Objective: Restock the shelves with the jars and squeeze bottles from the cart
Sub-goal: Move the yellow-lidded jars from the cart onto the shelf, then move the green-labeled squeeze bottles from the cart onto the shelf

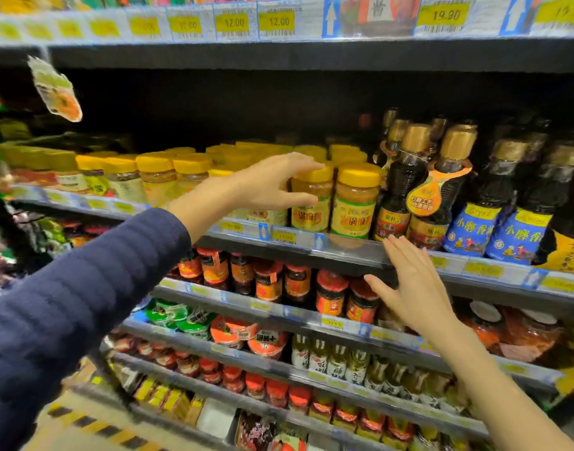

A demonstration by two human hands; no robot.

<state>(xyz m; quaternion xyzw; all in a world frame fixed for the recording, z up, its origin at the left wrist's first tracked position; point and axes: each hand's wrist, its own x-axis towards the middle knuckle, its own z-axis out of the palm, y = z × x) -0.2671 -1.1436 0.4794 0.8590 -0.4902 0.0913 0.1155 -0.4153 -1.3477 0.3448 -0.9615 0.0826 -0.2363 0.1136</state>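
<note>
My left hand (272, 185) reaches to the middle shelf (350, 247), fingers spread beside a yellow-lidded jar (313, 209) at the shelf's front. Its fingertips lie over the jar's lid and the thumb is in front of the jar's side, without a firm grip. A second identical jar (355, 203) stands just to the right. My right hand (412, 288) is held flat with straight fingers in front of the shelf edge, below the dark bottles (399, 190), and holds nothing. The cart is out of view.
More yellow-lidded jars (155, 177) fill the shelf to the left. Dark sesame oil bottles with blue labels (474, 222) stand to the right. Red-lidded jars (331, 294) and other goods crowd the lower shelves. The dark space above the jars is free.
</note>
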